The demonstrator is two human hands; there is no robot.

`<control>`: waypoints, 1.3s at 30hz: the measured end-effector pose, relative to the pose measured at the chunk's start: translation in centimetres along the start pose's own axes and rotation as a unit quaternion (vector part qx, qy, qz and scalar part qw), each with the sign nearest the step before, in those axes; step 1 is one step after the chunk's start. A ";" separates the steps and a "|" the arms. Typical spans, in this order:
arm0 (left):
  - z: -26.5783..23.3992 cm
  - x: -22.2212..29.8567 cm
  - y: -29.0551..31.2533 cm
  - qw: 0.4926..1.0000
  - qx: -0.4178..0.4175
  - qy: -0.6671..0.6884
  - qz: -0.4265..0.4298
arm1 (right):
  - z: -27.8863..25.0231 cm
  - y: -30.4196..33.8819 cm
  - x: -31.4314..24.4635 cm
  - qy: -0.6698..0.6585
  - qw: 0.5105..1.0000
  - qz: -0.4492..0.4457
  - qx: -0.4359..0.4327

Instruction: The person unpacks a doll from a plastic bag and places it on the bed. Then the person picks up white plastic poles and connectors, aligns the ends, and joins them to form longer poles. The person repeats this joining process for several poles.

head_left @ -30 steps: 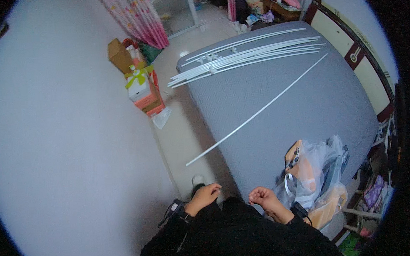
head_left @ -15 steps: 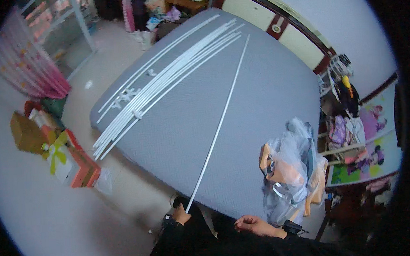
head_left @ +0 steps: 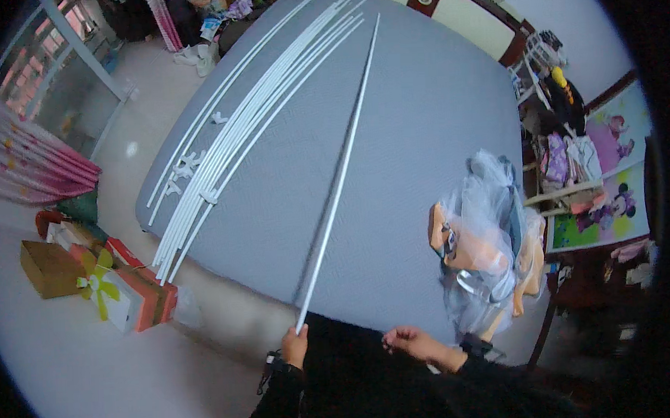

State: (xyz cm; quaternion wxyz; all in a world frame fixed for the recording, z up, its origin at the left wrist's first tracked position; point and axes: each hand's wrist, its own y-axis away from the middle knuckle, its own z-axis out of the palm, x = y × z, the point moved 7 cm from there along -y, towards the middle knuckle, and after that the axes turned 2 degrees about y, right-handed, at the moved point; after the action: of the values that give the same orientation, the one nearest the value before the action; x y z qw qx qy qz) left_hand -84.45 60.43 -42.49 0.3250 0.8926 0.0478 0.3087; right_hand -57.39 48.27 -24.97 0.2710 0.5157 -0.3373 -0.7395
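My left hand point(head_left: 295, 348) is wrapped round the near end of a long white pole point(head_left: 332, 209), which runs away from me just over the grey mattress point(head_left: 414, 131), its shadow beside it. At the bed's near edge, my right hand point(head_left: 419, 345) has its fingers curled in; whatever they may hold is too small to make out. Several more white poles point(head_left: 252, 115) lie side by side along the left of the mattress, some ends sticking out past the edge. White plastic connectors point(head_left: 187, 164) sit among them.
A clear plastic bag with orange pieces point(head_left: 479, 251) lies at the mattress's right corner. Cardboard boxes point(head_left: 50, 268) stand on the floor at left, near a pink curtain point(head_left: 41, 158). A rack with clothes point(head_left: 568, 158) stands at the right, with the headboard point(head_left: 465, 20) beyond.
My view has shifted, so the bed sits higher in the picture. The left hand keeps hold of the pole. My right hand stays near the bed's edge, fingers still curled.
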 end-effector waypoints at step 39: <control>-46.4 35.0 -9.1 0.768 0.207 -0.212 0.568 | 2.0 -9.1 -36.0 -0.684 0.632 -0.337 0.142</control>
State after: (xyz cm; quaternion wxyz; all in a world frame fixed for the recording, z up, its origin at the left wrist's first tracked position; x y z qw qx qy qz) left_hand -82.30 103.13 -2.05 -0.0998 0.8455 -0.4751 0.2222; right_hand -48.23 81.36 -10.70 -0.3819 -0.0276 -0.3289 -0.8632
